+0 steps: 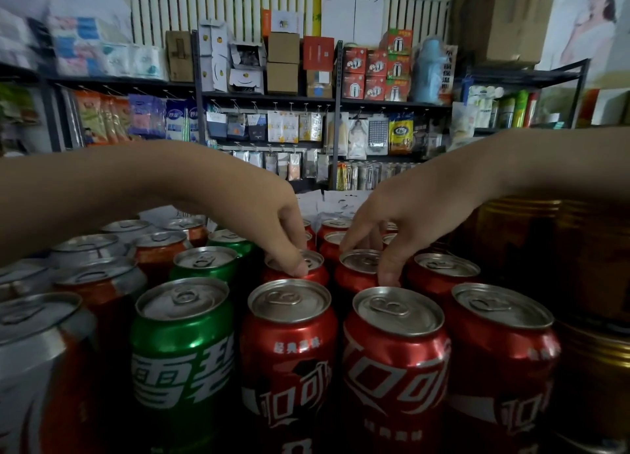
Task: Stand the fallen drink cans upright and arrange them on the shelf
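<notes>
Front-row cola cans (289, 351) stand upright; at twelve o'clock, left hand (288, 239) pinches one red can (318, 276), right hand (385, 228) its neighbour (358, 262), likely straightening rows.

One head-worn wide-angle view looks forward and slightly downward from very close to the front red can (289, 351), which fills the lower middle with its lid seen from just above. Just behind that can, the left hand (286, 239) and right hand (385, 235) stretch in from the side edges onto the second-row cans (443, 271). Well behind it, the camera faces the goods rack (269, 97); edges look bowed.
</notes>
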Demonstrator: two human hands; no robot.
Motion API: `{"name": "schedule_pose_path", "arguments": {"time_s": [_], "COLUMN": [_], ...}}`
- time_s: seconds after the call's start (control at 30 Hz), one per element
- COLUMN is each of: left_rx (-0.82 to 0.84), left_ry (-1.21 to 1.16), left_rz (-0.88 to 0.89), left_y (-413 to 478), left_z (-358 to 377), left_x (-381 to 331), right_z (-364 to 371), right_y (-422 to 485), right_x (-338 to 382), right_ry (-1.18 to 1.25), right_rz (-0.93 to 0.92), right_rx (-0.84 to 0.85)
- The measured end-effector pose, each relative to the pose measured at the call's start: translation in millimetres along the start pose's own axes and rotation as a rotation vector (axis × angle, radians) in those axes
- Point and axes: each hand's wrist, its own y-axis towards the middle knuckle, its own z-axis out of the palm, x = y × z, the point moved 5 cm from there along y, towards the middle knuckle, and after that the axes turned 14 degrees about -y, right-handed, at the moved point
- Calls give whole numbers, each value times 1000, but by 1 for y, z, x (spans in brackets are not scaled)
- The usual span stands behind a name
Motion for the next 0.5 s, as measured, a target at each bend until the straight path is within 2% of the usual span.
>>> {"name": "schedule_pose_path", "arguments": {"time_s": [0.17, 0.33, 0.5], "left_rx": [-4, 267, 325], "left_ry": [-23, -101, -49], "left_rz": [-22, -99, -134], "left_y": [-1, -21, -32], "left_z": [-2, 0, 6], "left_x": [-3, -4, -2], "right_z": [1, 2, -1], "right_y": [-8, -13, -19], "right_x": [4, 10, 17], "right_ry": [34, -19, -145], "right_rz": [38, 57, 102], "right_rx": [-33, -56, -54]}}
